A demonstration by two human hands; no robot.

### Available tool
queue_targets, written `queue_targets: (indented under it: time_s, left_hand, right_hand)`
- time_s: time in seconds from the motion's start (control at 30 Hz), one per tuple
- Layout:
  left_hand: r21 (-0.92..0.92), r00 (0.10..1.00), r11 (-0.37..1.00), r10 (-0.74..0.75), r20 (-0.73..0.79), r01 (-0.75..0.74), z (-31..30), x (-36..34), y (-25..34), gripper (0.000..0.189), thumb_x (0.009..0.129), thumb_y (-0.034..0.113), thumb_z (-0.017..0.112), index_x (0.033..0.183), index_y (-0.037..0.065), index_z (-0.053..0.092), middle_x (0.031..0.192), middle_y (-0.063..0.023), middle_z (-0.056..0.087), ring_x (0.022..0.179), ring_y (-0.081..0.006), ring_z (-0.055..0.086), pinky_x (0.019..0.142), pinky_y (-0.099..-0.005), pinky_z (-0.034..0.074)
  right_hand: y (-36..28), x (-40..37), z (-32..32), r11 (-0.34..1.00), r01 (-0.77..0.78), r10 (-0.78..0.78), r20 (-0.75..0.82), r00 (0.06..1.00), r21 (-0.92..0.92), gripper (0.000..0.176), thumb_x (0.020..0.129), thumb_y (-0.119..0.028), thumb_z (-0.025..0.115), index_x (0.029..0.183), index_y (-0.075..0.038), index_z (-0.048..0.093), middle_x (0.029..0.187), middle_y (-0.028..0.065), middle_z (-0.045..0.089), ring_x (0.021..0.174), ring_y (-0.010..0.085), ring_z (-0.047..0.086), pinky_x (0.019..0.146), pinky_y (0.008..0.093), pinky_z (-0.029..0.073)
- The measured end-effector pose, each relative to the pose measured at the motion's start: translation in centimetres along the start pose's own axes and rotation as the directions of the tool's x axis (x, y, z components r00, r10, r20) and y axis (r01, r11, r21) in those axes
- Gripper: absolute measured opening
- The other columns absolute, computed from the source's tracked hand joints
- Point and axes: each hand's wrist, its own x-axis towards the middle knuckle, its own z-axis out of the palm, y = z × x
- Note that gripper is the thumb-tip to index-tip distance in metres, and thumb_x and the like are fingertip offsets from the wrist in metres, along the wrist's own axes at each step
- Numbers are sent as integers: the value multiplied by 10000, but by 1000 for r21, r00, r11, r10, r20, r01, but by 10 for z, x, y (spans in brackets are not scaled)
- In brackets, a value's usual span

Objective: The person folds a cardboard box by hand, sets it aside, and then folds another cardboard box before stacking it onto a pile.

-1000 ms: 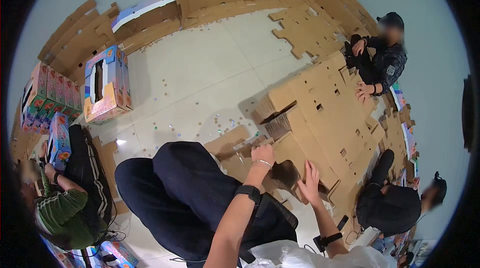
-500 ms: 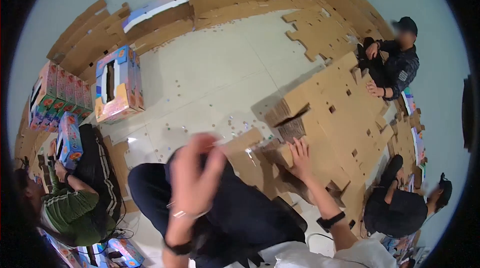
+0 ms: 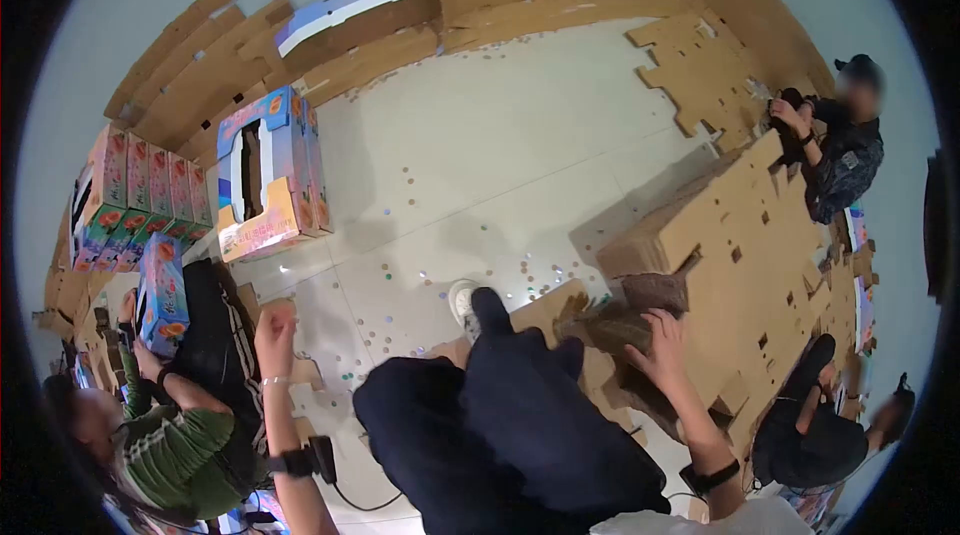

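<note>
My right hand point(image 3: 662, 350) has its fingers spread, at the near corner of a large stack of brown cardboard sheets point(image 3: 720, 265). Its fingertips meet the edge by a dark, folded-out cardboard flap point(image 3: 650, 292). The sheets have square holes and notched edges. Out to the left, my left hand point(image 3: 275, 340) is raised over the floor with its fingers curled together. Whatever may be in those fingers does not show. A silver bracelet point(image 3: 277, 380) is on that wrist.
Small round bits point(image 3: 545, 270) lie scattered on the pale floor. A colourful printed carton point(image 3: 270, 175) and a row of cartons point(image 3: 140, 195) stand left. A person in green point(image 3: 170, 445) handles another carton point(image 3: 163, 295). Two people in dark clothes point(image 3: 850, 150) sit right. Cardboard lines the walls.
My left hand has swung from in front of me out to the left. My right hand has moved slightly off the cardboard's top towards its edge. The view has shifted left.
</note>
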Motion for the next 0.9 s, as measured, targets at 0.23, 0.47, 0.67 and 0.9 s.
queue_targets:
  time_s: [0.23, 0.47, 0.67, 0.9]
  left_hand:
    - [629, 987, 765, 157, 20, -134, 52, 177, -36, 722, 713, 181, 745, 1299, -11, 370, 1348, -245, 386, 1288, -359, 354, 1024, -438, 357]
    - [692, 973, 687, -110, -202, 221, 91, 242, -70, 963, 620, 471, 774, 1315, -32, 337, 1278, -221, 436, 1235, -362, 388, 1002, -460, 355]
    - [627, 954, 767, 70, -292, 135, 101, 162, -38, 844, 600, 377, 799, 1231, -18, 401, 1160, -188, 474, 1149, -351, 425, 949, -462, 366]
    - [540, 977, 841, 127, -172, -14, 37, 48, 31, 769, 600, 329, 806, 1178, -15, 432, 1084, -174, 478, 1092, -347, 437, 922, -449, 369]
  right_hand:
    - [-56, -7, 62, 924, 43, -232, 468, 853, 380, 325, 776, -109, 627, 1095, -67, 581, 1126, 162, 559, 1122, 349, 503, 990, 457, 362]
    - [-70, -42, 129, 952, -127, -88, 649, 756, 278, 249, 842, -120, 553, 1083, -75, 592, 1105, 152, 588, 1030, 359, 563, 892, 448, 442]
    - [-55, -62, 127, 971, -110, -71, 693, 718, 214, 239, 852, -129, 545, 1079, -76, 594, 1097, 148, 594, 1004, 354, 576, 866, 442, 457]
    - [-35, -82, 123, 986, 13, -115, 618, 778, 167, 229, 864, -140, 537, 1075, -78, 597, 1088, 142, 601, 974, 347, 591, 837, 436, 474]
